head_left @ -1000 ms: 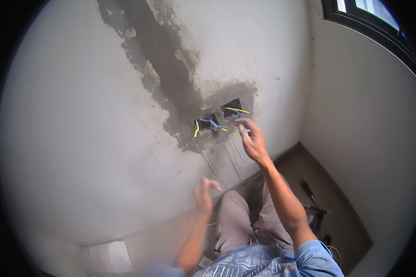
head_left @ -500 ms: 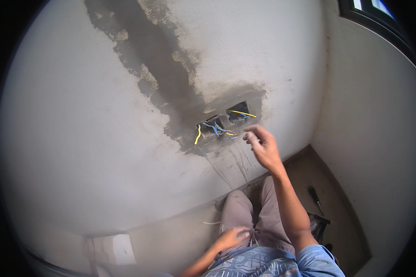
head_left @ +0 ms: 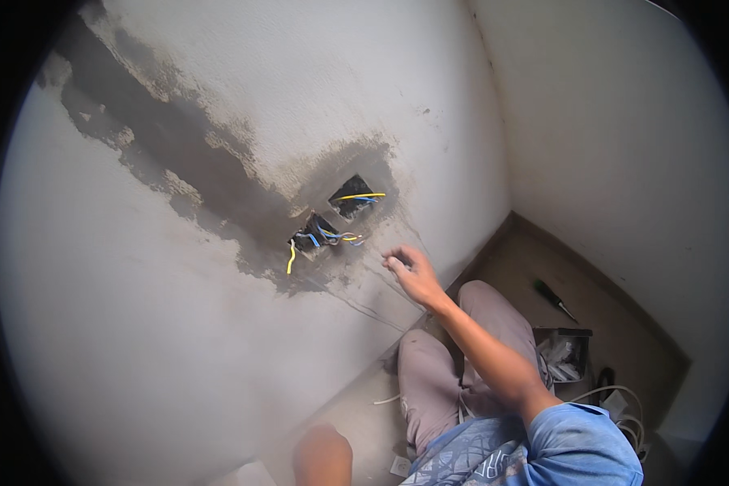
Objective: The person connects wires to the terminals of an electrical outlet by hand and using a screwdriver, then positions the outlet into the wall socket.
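Note:
My right hand [head_left: 413, 274] is held out in front of the wall, below and to the right of two square wall boxes. Its fingers are curled, thumb and forefinger close together; anything between them is too small to make out. Blue, yellow and brownish wires [head_left: 330, 235] poke out of the lower wall box [head_left: 316, 220], with a yellow wire [head_left: 291, 257] hanging at its left. From the upper wall box [head_left: 351, 188] come a yellow and a blue wire [head_left: 364, 197]. At the lower edge shows a blurred, rounded part of my left arm or hand [head_left: 322, 455]; no fingers can be made out.
Grey mortar [head_left: 162, 134] runs down the white wall [head_left: 202, 340] to the boxes. On the floor at right lie a green-handled screwdriver [head_left: 555, 299], a dark open box [head_left: 586, 333] with clear packets, and a white cable [head_left: 638, 405]. A small white square piece [head_left: 400, 466] lies beside my leg.
The view has swung to the right, so the boxes appear farther left. My right hand is now farther from the wires, fingers more curled. My left hand has left my thigh.

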Tool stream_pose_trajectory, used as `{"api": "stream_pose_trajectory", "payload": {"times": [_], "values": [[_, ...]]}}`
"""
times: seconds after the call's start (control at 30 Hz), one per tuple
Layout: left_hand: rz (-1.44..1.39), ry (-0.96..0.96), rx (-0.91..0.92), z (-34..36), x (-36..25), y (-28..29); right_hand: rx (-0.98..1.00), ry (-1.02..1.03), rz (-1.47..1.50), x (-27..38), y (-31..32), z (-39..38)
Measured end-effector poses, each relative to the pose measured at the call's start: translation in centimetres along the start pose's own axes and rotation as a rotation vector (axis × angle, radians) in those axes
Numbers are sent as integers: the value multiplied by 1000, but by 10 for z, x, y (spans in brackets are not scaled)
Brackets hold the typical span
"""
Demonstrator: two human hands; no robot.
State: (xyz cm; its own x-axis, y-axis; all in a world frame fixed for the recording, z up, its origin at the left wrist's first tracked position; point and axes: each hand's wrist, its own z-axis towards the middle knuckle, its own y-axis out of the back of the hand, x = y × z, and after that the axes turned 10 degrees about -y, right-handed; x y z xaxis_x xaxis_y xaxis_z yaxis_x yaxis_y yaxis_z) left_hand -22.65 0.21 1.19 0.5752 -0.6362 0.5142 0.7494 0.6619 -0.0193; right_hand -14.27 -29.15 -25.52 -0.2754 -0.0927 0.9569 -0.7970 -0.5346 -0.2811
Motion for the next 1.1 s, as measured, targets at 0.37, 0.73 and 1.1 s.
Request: {"api": "stream_pose_trajectory", "payload": {"times": [0.37, 0.73, 1.1], "values": [[-213, 197, -1, -41, 4, 6, -89, 33, 0, 6, 11, -11], [-298, 1298, -24, -187, 27, -1, -304, 790, -566, 153, 18, 8], [-155, 1968, -688, -286, 151, -30, 2, 736, -1139, 159, -16, 66]]}}
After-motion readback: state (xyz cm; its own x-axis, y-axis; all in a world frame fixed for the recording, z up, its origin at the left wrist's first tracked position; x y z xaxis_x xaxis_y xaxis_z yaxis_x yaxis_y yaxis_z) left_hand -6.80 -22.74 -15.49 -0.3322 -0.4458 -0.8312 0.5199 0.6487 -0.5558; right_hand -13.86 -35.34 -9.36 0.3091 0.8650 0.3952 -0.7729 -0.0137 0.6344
